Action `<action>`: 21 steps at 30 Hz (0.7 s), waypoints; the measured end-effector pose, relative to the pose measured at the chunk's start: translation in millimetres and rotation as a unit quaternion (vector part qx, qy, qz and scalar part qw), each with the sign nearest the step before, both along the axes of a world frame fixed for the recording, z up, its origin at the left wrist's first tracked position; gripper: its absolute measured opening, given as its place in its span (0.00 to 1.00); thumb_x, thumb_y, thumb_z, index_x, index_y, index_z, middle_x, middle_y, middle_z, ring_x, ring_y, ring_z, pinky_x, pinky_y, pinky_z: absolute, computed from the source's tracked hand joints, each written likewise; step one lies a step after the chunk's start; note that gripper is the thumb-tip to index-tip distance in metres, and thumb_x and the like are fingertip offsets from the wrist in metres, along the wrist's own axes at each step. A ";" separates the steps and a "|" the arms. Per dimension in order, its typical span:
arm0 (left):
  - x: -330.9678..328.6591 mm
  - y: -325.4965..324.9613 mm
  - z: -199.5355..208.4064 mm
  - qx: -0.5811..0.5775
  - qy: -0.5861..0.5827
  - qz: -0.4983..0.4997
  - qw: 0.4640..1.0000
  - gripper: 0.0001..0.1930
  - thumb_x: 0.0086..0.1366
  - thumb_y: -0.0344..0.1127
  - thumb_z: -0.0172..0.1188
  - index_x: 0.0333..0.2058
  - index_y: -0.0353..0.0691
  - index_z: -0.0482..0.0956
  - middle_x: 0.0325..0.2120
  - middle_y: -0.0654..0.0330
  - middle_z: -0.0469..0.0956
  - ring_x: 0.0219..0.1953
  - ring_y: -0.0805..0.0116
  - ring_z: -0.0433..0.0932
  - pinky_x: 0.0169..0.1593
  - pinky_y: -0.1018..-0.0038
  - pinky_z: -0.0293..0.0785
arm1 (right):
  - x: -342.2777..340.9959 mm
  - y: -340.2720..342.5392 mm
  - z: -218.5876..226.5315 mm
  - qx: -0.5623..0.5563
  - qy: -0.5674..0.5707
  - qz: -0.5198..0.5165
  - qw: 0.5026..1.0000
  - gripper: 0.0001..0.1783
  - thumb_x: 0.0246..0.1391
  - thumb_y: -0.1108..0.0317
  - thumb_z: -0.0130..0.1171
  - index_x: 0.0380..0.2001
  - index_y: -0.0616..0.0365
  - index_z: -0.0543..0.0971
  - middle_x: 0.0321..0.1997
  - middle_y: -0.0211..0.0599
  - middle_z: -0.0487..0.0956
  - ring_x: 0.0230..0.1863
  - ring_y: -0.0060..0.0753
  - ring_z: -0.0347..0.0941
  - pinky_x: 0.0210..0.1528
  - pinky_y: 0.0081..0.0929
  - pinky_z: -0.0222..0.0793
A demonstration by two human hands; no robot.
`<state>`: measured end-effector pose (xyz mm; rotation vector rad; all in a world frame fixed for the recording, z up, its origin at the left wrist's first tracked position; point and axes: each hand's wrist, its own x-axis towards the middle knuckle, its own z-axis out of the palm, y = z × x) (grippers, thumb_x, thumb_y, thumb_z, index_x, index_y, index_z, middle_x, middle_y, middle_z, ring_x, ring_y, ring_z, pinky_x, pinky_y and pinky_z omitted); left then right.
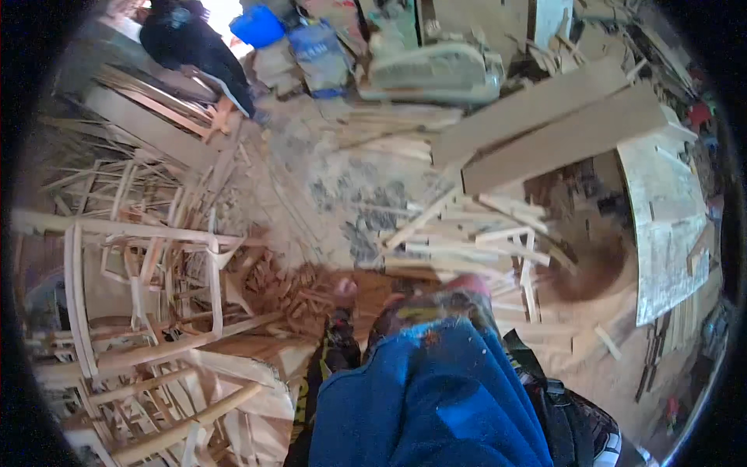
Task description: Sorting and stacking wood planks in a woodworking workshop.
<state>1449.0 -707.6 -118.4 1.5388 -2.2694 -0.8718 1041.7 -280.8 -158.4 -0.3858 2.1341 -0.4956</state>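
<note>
My left hand (343,291) hangs low in front of me, past a dark patterned sleeve (338,336). It is small and blurred, so its fingers cannot be made out. Thin wood offcuts (299,300) lie on the floor nearest to it. Blue cloth (424,389) covers my front, with a brown stain near its far edge. Dark patterned clothing (576,416) shows on my right side, but I cannot find my right hand. Beyond the blue cloth, a blurred pinkish shape (469,286) cannot be told for certain.
Wooden chair-like frames (148,229) are piled at left. Two long boards (568,136) slope across the right, above scattered wood strips (475,241). A pale sheet (671,226) stands at far right. Another person in dark clothes (191,47) is at far left, near a blue container (257,27).
</note>
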 end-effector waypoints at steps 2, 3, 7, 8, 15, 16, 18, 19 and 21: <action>76.2 -17.8 -27.3 -0.089 -0.244 -0.108 0.960 0.14 0.66 0.44 0.55 0.45 0.47 0.80 0.38 0.52 0.79 0.40 0.49 0.77 0.46 0.52 0.72 | 17.8 -26.3 -2.1 -0.051 -0.011 0.037 0.998 0.26 0.49 0.57 0.66 0.47 0.64 0.78 0.46 0.54 0.79 0.50 0.43 0.75 0.54 0.41 0.69; 104.3 -31.0 -41.2 -0.150 -0.372 -0.170 0.900 0.13 0.66 0.43 0.55 0.46 0.48 0.80 0.39 0.53 0.79 0.40 0.48 0.78 0.45 0.51 0.73 | 10.1 -51.8 0.4 -0.090 -0.006 0.053 0.995 0.26 0.49 0.56 0.66 0.46 0.64 0.78 0.46 0.54 0.80 0.49 0.43 0.75 0.53 0.42 0.69; 99.9 -25.5 -72.2 -0.082 -0.323 -0.310 0.890 0.13 0.66 0.42 0.54 0.47 0.51 0.80 0.44 0.54 0.79 0.41 0.46 0.79 0.46 0.50 0.74 | -37.3 -121.0 42.9 -0.152 0.013 -0.019 0.988 0.28 0.57 0.55 0.63 0.53 0.63 0.73 0.30 0.36 0.78 0.31 0.27 0.71 0.34 0.32 0.70; 85.7 -29.0 -66.5 -0.061 -0.302 -0.348 0.885 0.14 0.66 0.44 0.53 0.47 0.50 0.80 0.44 0.52 0.79 0.42 0.46 0.79 0.47 0.51 0.74 | -50.6 -134.9 54.7 -0.162 -0.041 -0.073 0.983 0.27 0.56 0.57 0.61 0.54 0.62 0.72 0.33 0.42 0.79 0.35 0.34 0.75 0.39 0.31 0.71; -105.7 -133.7 25.9 0.253 -0.095 -0.209 0.940 0.25 0.68 0.53 0.49 0.55 0.42 0.74 0.47 0.45 0.78 0.48 0.44 0.77 0.51 0.58 0.72 | -55.6 -181.7 92.0 -0.062 -0.013 -0.132 0.989 0.32 0.57 0.52 0.57 0.56 0.66 0.71 0.45 0.60 0.80 0.46 0.46 0.79 0.48 0.37 0.73; -157.1 -136.4 76.9 0.237 -0.140 -0.191 0.942 0.26 0.68 0.53 0.49 0.56 0.42 0.73 0.48 0.45 0.78 0.49 0.45 0.76 0.53 0.59 0.72 | -48.5 -187.0 111.1 -0.024 -0.041 -0.141 0.989 0.33 0.56 0.49 0.58 0.57 0.64 0.72 0.47 0.59 0.80 0.42 0.42 0.79 0.44 0.36 0.75; -176.4 -176.2 72.5 0.186 -0.176 -0.267 0.929 0.27 0.67 0.53 0.51 0.58 0.42 0.71 0.51 0.43 0.76 0.52 0.45 0.75 0.56 0.61 0.70 | -11.4 -206.7 112.8 -0.028 -0.030 -0.138 0.990 0.34 0.55 0.48 0.59 0.55 0.64 0.73 0.48 0.57 0.80 0.46 0.44 0.79 0.49 0.36 0.73; -185.3 -193.4 70.6 0.186 -0.179 -0.300 0.918 0.27 0.67 0.52 0.51 0.58 0.42 0.71 0.51 0.42 0.75 0.53 0.45 0.75 0.56 0.61 0.69 | 13.1 -209.7 102.5 -0.004 -0.016 -0.146 0.989 0.34 0.54 0.47 0.59 0.55 0.64 0.74 0.49 0.56 0.80 0.48 0.44 0.78 0.51 0.36 0.73; -195.7 -222.4 66.3 0.181 -0.153 -0.346 0.908 0.24 0.66 0.48 0.52 0.56 0.44 0.74 0.52 0.42 0.74 0.53 0.45 0.75 0.58 0.61 0.69 | 60.6 -230.9 82.1 0.070 -0.058 -0.154 0.984 0.33 0.53 0.48 0.60 0.53 0.63 0.75 0.48 0.51 0.81 0.48 0.43 0.78 0.52 0.35 0.72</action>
